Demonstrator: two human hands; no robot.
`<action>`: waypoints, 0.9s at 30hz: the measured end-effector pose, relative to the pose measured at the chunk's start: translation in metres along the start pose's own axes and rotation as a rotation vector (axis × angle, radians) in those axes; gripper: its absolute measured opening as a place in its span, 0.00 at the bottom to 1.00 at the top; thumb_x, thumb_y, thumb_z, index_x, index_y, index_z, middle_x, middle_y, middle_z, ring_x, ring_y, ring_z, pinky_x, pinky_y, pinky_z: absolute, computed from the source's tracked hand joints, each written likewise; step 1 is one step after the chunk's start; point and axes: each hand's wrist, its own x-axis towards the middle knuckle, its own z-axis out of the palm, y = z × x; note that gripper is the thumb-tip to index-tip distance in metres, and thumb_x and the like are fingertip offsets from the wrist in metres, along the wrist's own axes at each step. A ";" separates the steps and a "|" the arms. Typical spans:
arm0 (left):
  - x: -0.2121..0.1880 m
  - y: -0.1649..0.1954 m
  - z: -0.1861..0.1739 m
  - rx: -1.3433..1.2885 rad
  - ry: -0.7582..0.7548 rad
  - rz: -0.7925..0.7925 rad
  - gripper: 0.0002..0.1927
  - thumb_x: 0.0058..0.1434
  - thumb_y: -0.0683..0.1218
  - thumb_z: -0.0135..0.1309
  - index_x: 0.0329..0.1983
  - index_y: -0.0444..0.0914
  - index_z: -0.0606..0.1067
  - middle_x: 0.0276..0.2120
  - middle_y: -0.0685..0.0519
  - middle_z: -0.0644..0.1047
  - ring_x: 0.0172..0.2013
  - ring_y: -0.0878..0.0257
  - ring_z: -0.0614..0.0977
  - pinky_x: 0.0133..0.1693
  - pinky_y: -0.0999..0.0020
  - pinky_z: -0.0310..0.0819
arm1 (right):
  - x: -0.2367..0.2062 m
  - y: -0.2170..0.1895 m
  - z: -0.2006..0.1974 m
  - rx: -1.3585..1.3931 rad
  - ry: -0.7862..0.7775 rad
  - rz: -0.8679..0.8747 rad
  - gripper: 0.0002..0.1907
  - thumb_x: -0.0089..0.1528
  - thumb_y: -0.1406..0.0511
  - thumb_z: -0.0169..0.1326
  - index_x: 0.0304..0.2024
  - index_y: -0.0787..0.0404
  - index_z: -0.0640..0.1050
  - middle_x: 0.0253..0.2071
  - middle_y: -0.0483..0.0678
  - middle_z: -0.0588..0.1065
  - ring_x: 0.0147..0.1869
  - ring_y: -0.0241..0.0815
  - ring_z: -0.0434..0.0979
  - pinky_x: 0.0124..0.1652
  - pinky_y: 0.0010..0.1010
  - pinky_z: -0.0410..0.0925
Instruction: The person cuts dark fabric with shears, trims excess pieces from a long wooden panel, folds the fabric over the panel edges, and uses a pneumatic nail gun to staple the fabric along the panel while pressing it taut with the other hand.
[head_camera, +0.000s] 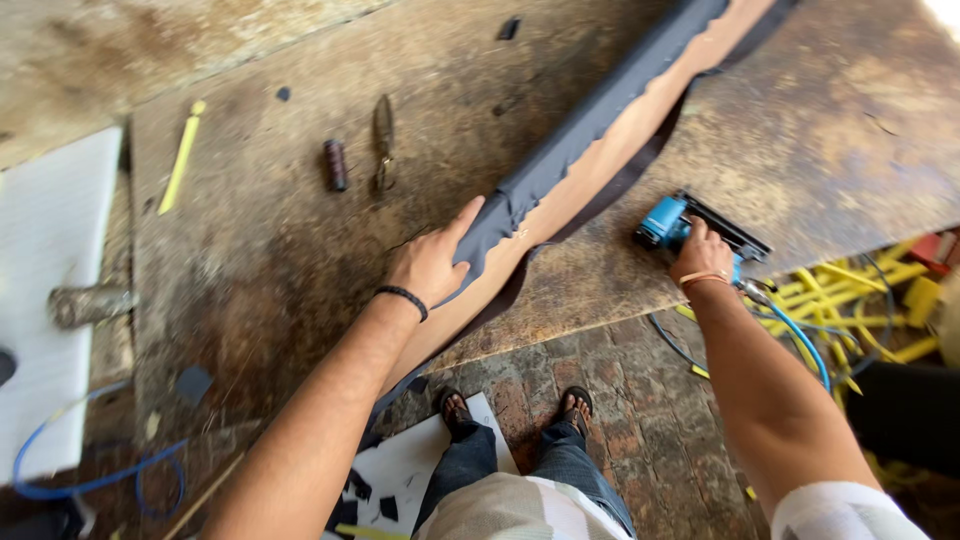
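Left hand pins grey fabric taut over the board's edge; right hand grips the blue stapler alongside.

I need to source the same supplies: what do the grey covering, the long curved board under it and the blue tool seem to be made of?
The grey covering looks like matte woven fabric: its edge ripples and folds under the left hand. The long curved board seems bare wood or plywood, tan and unfinished. The blue tool under the right hand appears to have a painted metal or plastic body with a black magazine; which one is unclear.
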 end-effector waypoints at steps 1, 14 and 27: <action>0.000 -0.001 -0.001 0.004 -0.011 -0.007 0.52 0.58 0.45 0.61 0.78 0.64 0.45 0.40 0.41 0.82 0.40 0.46 0.85 0.45 0.50 0.80 | 0.005 -0.004 -0.001 0.039 -0.071 0.043 0.42 0.57 0.64 0.61 0.71 0.58 0.59 0.58 0.66 0.74 0.61 0.65 0.75 0.58 0.49 0.68; -0.012 -0.001 0.005 0.274 0.124 -0.008 0.39 0.60 0.51 0.64 0.68 0.38 0.56 0.38 0.38 0.80 0.36 0.41 0.85 0.38 0.50 0.81 | -0.102 -0.110 0.017 0.838 -0.248 -0.311 0.12 0.52 0.62 0.64 0.29 0.66 0.83 0.24 0.51 0.81 0.26 0.42 0.82 0.29 0.33 0.74; -0.012 0.001 0.001 0.307 0.122 -0.009 0.39 0.60 0.48 0.62 0.68 0.37 0.55 0.39 0.38 0.80 0.37 0.45 0.86 0.38 0.53 0.83 | -0.123 -0.136 0.026 0.699 -0.271 -0.367 0.14 0.55 0.59 0.63 0.32 0.64 0.82 0.23 0.52 0.80 0.27 0.43 0.83 0.32 0.36 0.74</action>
